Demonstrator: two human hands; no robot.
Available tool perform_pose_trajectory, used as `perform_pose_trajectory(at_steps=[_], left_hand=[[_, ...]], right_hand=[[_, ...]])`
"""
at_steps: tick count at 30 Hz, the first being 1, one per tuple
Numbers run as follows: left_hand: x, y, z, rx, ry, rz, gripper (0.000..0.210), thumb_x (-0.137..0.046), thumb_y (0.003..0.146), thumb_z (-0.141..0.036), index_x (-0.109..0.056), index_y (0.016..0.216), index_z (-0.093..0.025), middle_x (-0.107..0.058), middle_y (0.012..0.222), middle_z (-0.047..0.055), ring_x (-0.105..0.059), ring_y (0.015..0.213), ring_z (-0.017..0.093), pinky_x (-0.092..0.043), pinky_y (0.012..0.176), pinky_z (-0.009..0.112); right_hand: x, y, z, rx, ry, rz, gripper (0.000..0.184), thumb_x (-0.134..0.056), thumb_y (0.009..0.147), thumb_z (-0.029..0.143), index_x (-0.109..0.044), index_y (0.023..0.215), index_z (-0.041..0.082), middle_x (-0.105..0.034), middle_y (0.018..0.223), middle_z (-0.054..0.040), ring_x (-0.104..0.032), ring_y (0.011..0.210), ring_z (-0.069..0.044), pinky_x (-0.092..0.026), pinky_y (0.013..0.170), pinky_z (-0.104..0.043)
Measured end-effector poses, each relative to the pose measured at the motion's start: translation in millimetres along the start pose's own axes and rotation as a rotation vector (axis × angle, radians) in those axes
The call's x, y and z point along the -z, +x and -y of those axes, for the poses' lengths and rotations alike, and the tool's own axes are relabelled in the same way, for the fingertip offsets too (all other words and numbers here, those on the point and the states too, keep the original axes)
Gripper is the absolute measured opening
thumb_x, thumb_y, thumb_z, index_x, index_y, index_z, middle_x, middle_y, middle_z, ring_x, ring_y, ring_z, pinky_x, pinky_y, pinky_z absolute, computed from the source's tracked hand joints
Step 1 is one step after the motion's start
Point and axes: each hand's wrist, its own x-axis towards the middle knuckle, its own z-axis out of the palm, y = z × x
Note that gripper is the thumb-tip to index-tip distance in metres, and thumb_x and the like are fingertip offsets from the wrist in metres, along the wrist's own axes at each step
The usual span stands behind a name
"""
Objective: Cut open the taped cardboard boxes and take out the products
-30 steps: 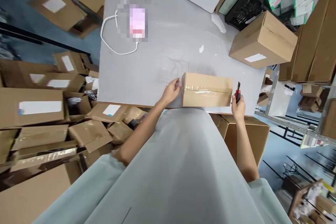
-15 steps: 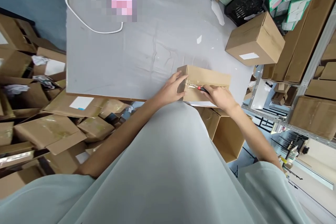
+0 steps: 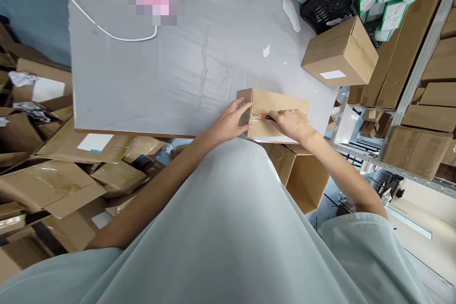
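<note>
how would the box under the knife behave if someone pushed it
The cardboard box would probably slide rather than roll, being flat-sided on the grey table. Its straight edges suggest it is fairly stiff. Its weight is hard to guess, as any contents are hidden.

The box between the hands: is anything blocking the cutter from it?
Nothing visible. The right hand holds the cutter at the taped seam of the box; the left hand is at one end, not across the seam.
</note>
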Motion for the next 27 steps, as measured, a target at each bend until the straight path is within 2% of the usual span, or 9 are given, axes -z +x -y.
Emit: perform_pose_trajectory(at_steps=[4, 9, 15, 18, 20, 22, 24, 27], left_hand=[[-0.5, 0.2, 3.2, -0.016, 0.010, -0.011, 0.090, -0.080, 0.097, -0.045, -0.041, 0.178, -0.037, -0.030, 0.187, 0.010, -0.050, 0.162, 0.040, -0.046, 0.133, 0.057], [0.5, -2.1, 3.7, -0.037, 0.024, -0.006, 0.089, -0.080, 0.097, -0.046, -0.043, 0.177, -0.036, -0.036, 0.185, 0.010, -0.050, 0.162, 0.040, -0.045, 0.133, 0.057], [0.9, -6.0, -0.8, 0.015, 0.056, 0.005, 0.090, -0.079, 0.096, -0.052, -0.044, 0.177, -0.038, -0.043, 0.180, 0.011, -0.047, 0.163, 0.041, -0.046, 0.132, 0.059], [0.1, -8.5, -5.1, 0.039, 0.066, 0.004, 0.089, -0.077, 0.095, -0.054, -0.044, 0.177, -0.041, -0.046, 0.178, 0.009, -0.063, 0.144, 0.038, -0.055, 0.122, 0.055], [0.0, -9.9, -9.0, 0.056, 0.073, 0.011, 0.090, -0.075, 0.096, -0.057, -0.042, 0.178, -0.042, -0.048, 0.177, 0.008, -0.072, 0.121, 0.033, -0.061, 0.112, 0.052], [0.5, -10.6, -12.9, 0.078, 0.090, 0.017, 0.091, -0.074, 0.096, -0.060, -0.039, 0.179, -0.043, -0.051, 0.175, 0.008, -0.073, 0.105, 0.029, -0.062, 0.106, 0.050], [1.0, -10.5, -16.0, 0.108, 0.111, 0.015, 0.093, -0.072, 0.096, -0.063, -0.037, 0.180, -0.043, -0.052, 0.173, 0.008, -0.074, 0.105, 0.030, -0.062, 0.104, 0.050], [0.1, -9.3, -17.4, 0.141, 0.122, 0.003, 0.097, -0.072, 0.095, -0.069, -0.036, 0.180, -0.043, -0.050, 0.176, 0.009, -0.071, 0.126, 0.037, -0.061, 0.104, 0.050]], right_hand=[[0.0, 2.3, 3.4, 0.002, -0.019, -0.008, 0.043, -0.036, 0.124, 0.033, -0.067, 0.146, 0.013, -0.085, 0.116, -0.0223, -0.082, 0.106, -0.033, -0.051, 0.086, -0.038], [9.6, 4.0, 15.6, 0.021, -0.055, -0.009, 0.042, -0.037, 0.116, 0.009, -0.069, 0.143, 0.011, -0.085, 0.115, -0.0233, -0.083, 0.107, -0.032, -0.055, 0.086, -0.038], [11.0, 4.5, 23.4, 0.038, -0.069, -0.044, 0.039, -0.045, 0.111, 0.007, -0.073, 0.138, 0.012, -0.085, 0.114, -0.0228, -0.083, 0.105, -0.031, -0.057, 0.088, -0.038], [2.0, 3.6, 19.3, 0.040, -0.060, -0.071, 0.039, -0.046, 0.111, 0.006, -0.073, 0.137, 0.013, -0.085, 0.114, -0.0221, -0.083, 0.106, -0.030, -0.056, 0.088, -0.038], [-5.9, 2.8, 12.7, 0.036, -0.055, -0.089, 0.040, -0.046, 0.110, 0.005, -0.074, 0.137, 0.013, -0.085, 0.115, -0.0221, -0.083, 0.107, -0.030, -0.056, 0.088, -0.038], [-15.2, 0.3, 0.8, 0.016, -0.052, -0.092, 0.041, -0.046, 0.109, 0.003, -0.076, 0.134, 0.013, -0.084, 0.117, -0.0223, -0.082, 0.109, -0.031, -0.056, 0.088, -0.038], [-27.0, -5.8, -17.9, -0.025, -0.047, -0.068, 0.041, -0.046, 0.107, 0.001, -0.079, 0.131, 0.013, -0.084, 0.119, -0.0231, -0.081, 0.111, -0.032, -0.055, 0.087, -0.038], [-51.9, -22.6, -57.9, -0.097, -0.031, -0.015, 0.044, -0.044, 0.106, -0.003, -0.080, 0.128, 0.012, -0.084, 0.122, -0.0242, -0.081, 0.115, -0.032, -0.052, 0.085, -0.037]])
